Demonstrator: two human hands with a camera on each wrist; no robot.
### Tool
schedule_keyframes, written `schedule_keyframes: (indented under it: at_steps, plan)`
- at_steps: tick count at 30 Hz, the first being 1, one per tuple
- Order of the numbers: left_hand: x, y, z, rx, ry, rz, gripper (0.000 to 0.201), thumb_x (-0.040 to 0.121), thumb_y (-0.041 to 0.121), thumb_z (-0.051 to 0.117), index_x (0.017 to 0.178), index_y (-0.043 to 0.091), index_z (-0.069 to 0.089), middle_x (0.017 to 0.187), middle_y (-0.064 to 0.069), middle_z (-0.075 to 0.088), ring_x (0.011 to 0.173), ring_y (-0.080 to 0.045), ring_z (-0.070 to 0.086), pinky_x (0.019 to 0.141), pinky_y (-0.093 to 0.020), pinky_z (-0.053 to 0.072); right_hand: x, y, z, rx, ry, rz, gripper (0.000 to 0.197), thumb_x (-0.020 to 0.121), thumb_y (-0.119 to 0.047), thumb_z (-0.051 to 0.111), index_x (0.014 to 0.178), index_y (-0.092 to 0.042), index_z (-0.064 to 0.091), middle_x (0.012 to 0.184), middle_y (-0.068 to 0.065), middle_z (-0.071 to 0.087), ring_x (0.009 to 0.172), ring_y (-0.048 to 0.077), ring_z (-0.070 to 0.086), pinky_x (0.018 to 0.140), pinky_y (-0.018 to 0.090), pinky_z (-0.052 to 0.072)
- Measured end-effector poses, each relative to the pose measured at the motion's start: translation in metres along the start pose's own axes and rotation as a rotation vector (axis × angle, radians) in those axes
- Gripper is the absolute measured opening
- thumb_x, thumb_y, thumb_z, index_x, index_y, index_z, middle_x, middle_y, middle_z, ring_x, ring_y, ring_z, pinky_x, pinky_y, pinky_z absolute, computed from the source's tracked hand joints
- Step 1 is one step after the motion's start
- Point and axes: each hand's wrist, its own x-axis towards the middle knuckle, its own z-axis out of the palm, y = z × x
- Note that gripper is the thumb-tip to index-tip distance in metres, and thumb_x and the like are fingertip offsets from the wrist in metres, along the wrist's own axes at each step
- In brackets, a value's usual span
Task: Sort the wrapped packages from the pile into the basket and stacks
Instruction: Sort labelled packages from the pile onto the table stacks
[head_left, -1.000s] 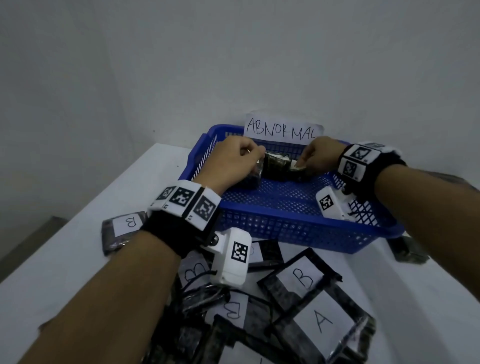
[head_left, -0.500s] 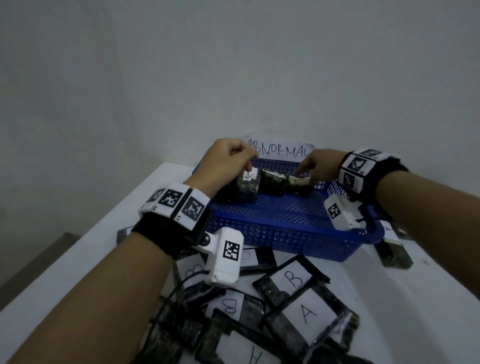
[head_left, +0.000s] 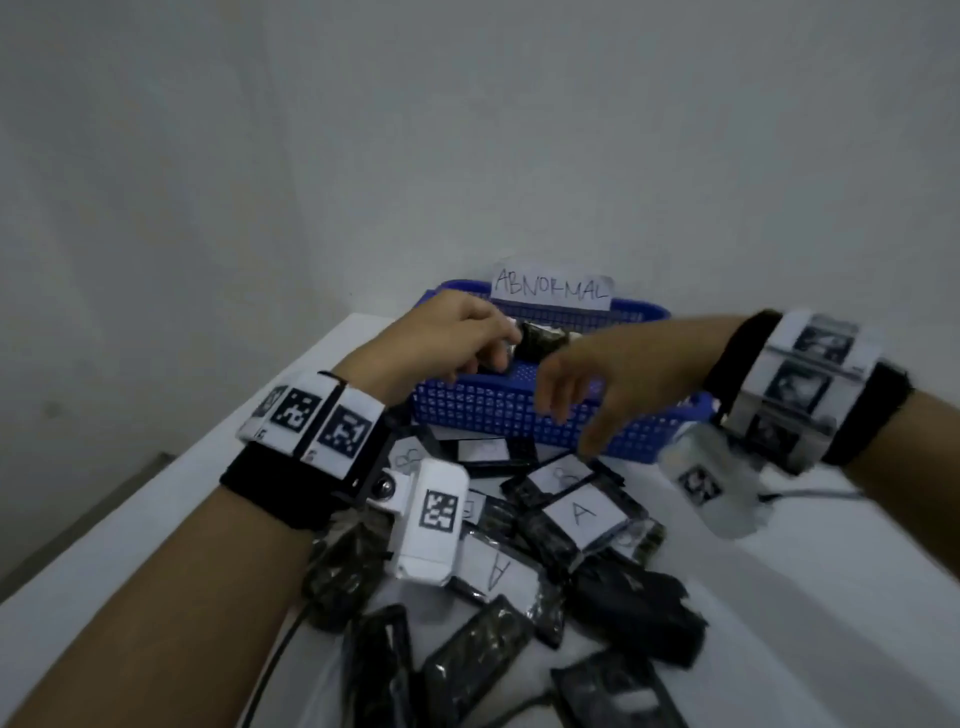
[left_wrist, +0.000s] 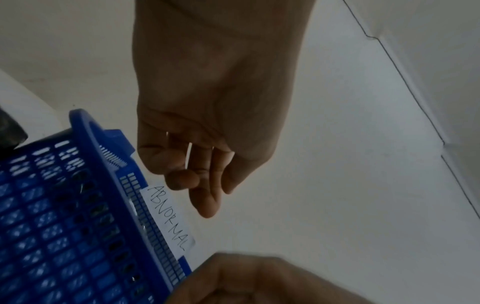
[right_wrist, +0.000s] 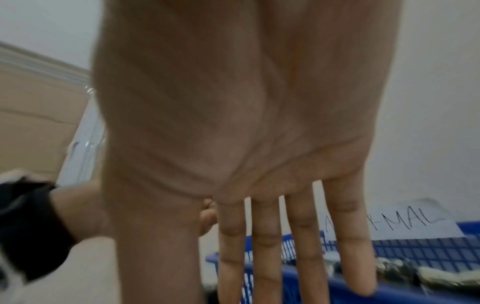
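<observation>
Both hands empty over the basket (head_left: 519, 415): left hand (head_left: 441, 338) loosely curled, right hand (head_left: 597, 374) fingers straight, likely reaching for the pile (head_left: 545, 545) at 6 o'clock.

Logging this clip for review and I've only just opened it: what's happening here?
A person is sorting dark wrapped packages on a white table. Both hands are empty: the left hand hangs with loosely curled fingers at the blue basket labelled ABNORMAL, and the right hand, fingers straight, is in front of it. A few packages lie inside the basket. The pile, marked A and B, waits nearer the person.
</observation>
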Motion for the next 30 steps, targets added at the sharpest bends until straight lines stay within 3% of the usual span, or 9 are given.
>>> schedule_keyframes:
  at_steps: [3,7,11,14,17,20,23,27,30]
  plan:
    - [-0.007,-0.004,0.013,-0.027,-0.044,-0.027,0.023,0.103,0.027,0.050,0.100,0.019,0.070,0.068,0.009,0.069,0.054,-0.006,0.050,0.046,-0.016,0.038,-0.003,0.003,0.036,-0.076,-0.154,-0.002,0.062,0.081,-0.033,0.083,0.134,-0.039,0.051,0.132,-0.014,0.057,0.121,0.013,0.055,0.105,0.040,0.047]
    - [-0.013,-0.003,0.024,-0.070,-0.077,-0.029,0.020,0.103,0.028,0.050,0.100,0.020,0.069,0.072,0.008,0.070,0.057,-0.006,0.053,0.048,-0.017,0.041,0.000,0.016,0.061,-0.108,-0.107,-0.002,0.060,0.074,-0.037,0.088,0.123,-0.034,0.053,0.125,-0.010,0.055,0.110,0.018,0.058,0.098,0.046,0.052]
    - [-0.017,0.004,0.027,-0.061,-0.079,-0.026,0.030,0.101,0.048,0.047,0.104,0.025,0.066,0.092,0.007,0.071,0.075,-0.006,0.063,0.060,-0.021,0.048,-0.011,0.029,0.056,0.038,0.169,-0.046,0.052,0.076,-0.038,0.084,0.112,-0.032,0.047,0.117,-0.005,0.054,0.103,0.018,0.058,0.089,0.040,0.054]
    - [-0.018,0.006,0.027,-0.063,-0.099,-0.031,0.042,0.094,0.061,0.048,0.114,0.026,0.061,0.105,0.005,0.070,0.089,-0.012,0.069,0.069,-0.027,0.055,-0.021,0.041,0.045,0.173,0.511,-0.093,0.052,0.077,-0.035,0.082,0.116,-0.027,0.050,0.120,-0.004,0.051,0.106,0.010,0.053,0.089,0.022,0.049]
    - [-0.015,0.008,0.030,-0.182,-0.077,0.083,0.034,0.095,0.037,0.062,0.124,0.022,0.055,0.105,0.004,0.074,0.084,-0.017,0.074,0.064,-0.027,0.058,-0.022,0.045,0.038,0.332,0.826,-0.155,0.055,0.074,-0.028,0.084,0.119,-0.028,0.052,0.120,-0.003,0.050,0.110,0.001,0.053,0.086,0.007,0.045]
    - [-0.006,0.011,0.029,-0.348,0.018,0.175,0.034,0.094,0.014,0.066,0.125,0.012,0.053,0.102,-0.003,0.075,0.075,-0.021,0.074,0.057,-0.025,0.055,-0.015,0.041,0.037,0.697,0.906,-0.203,0.052,0.084,-0.015,0.080,0.127,-0.024,0.053,0.120,0.001,0.057,0.101,0.013,0.067,0.079,0.026,0.061]
    - [-0.001,0.011,0.029,-0.387,0.044,0.231,0.033,0.094,0.011,0.067,0.124,0.012,0.054,0.103,-0.008,0.071,0.075,-0.021,0.071,0.060,-0.027,0.054,-0.006,0.037,0.036,1.069,0.938,-0.224,0.033,0.091,-0.013,0.072,0.121,-0.015,0.058,0.108,0.009,0.069,0.082,0.022,0.074,0.063,0.031,0.061]
    - [0.004,0.009,0.036,-0.382,0.128,0.293,0.026,0.094,0.017,0.067,0.117,0.013,0.056,0.097,-0.009,0.070,0.068,-0.021,0.068,0.052,-0.026,0.049,0.001,0.038,0.036,1.077,1.026,-0.242,0.016,0.091,-0.011,0.073,0.105,-0.009,0.064,0.090,0.004,0.073,0.073,0.017,0.074,0.058,0.027,0.058]
    - [0.008,0.010,0.037,-0.335,0.152,0.338,0.024,0.094,0.018,0.068,0.114,0.016,0.055,0.095,-0.004,0.069,0.057,-0.017,0.064,0.042,-0.023,0.043,0.003,0.040,0.042,1.092,1.081,-0.233,0.019,0.090,-0.013,0.074,0.107,-0.009,0.065,0.096,0.008,0.075,0.085,0.023,0.075,0.067,0.035,0.062]
